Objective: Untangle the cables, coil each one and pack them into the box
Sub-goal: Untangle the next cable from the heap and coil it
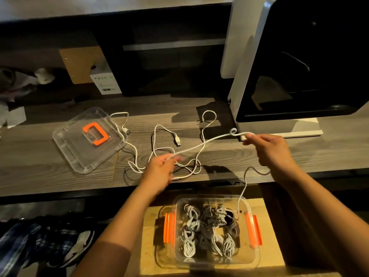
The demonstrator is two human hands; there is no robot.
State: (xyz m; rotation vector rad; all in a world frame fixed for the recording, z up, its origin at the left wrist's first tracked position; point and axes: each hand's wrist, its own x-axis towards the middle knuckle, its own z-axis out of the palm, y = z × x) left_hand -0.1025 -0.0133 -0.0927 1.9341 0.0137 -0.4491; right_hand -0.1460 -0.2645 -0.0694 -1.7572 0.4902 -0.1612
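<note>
The box (169, 226), full of coiled cables (209, 232), stands below the counter (60, 176) edge, and a loose tail (242, 194) hangs into it, so a pull may drag a coil out. Over the counter the left hand (159, 170) and right hand (269, 148) each have the grip pinched on one white cable (201, 144) stretched between them, which may tighten the tangle (187, 168) beneath. Free room lies mid-counter, between the lid (87, 140) at left and the white machine (249, 76) at right.

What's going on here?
A person is sorting cables. The left hand and right hand pinch one white cable, held stretched above the desk. More loose cables lie tangled on the desk beside the clear lid. The open box below already holds many coiled cables.
</note>
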